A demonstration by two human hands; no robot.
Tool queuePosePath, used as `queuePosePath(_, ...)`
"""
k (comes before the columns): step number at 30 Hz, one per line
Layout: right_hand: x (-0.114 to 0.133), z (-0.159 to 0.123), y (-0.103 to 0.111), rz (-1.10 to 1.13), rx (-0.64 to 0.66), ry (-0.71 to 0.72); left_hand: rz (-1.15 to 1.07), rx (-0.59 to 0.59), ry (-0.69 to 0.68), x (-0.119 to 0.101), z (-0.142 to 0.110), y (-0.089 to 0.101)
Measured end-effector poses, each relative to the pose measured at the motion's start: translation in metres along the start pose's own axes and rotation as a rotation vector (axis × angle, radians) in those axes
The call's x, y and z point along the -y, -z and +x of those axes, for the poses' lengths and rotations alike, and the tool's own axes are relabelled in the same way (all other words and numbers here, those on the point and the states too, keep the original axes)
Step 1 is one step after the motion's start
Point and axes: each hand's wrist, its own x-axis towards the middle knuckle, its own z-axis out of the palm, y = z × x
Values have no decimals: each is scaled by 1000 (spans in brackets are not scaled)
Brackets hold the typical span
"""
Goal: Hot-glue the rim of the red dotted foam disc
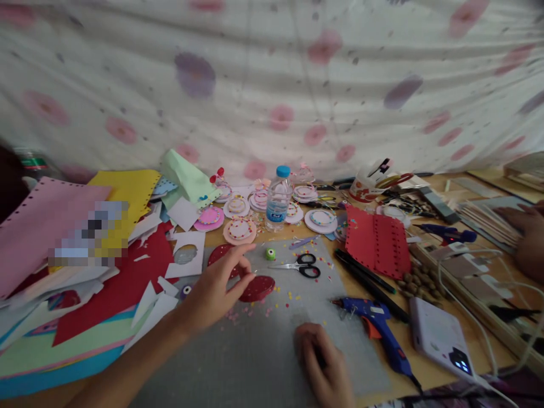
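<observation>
Piece, rounded, dark red, pale-speckled

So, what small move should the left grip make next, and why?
Probably ease the left grip gently down toward the nearer red disc. Its fingers are bent with the thumb near that disc's edge in this view, and the disc's top is dotted with pale specks. Going slowly seems wise: one view makes height hard to judge, and anything pinched is too small to identify.
</observation>
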Motion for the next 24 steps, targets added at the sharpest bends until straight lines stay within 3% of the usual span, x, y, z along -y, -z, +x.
queuePosePath(3, 9, 1, 3, -87, 14, 71, 68, -57, -45, -9, -19, 20)
queuePosePath(6, 29, 4, -5, -261, 166, 290, 202, -121, -71, -12, -50, 41)
queuePosePath(11, 70, 12, -55, -440, 599, 641, 431, -269, 37, -15, -101, 74)
queuePosePath(14, 87, 17, -87, -449, 730, 649, 482, -303, 96, -20, -124, 87)
queuePosePath(18, 74, 28, -95, -571, 654, 575, 510, -337, 84, -23, -146, 94)
queuePosePath(22, 38, 40, -70, -787, 341, 452, 515, -323, 49, -17, -162, 94)
queuePosePath(24, 32, 41, -62, -840, 202, 434, 528, -335, 62, -14, -166, 94)
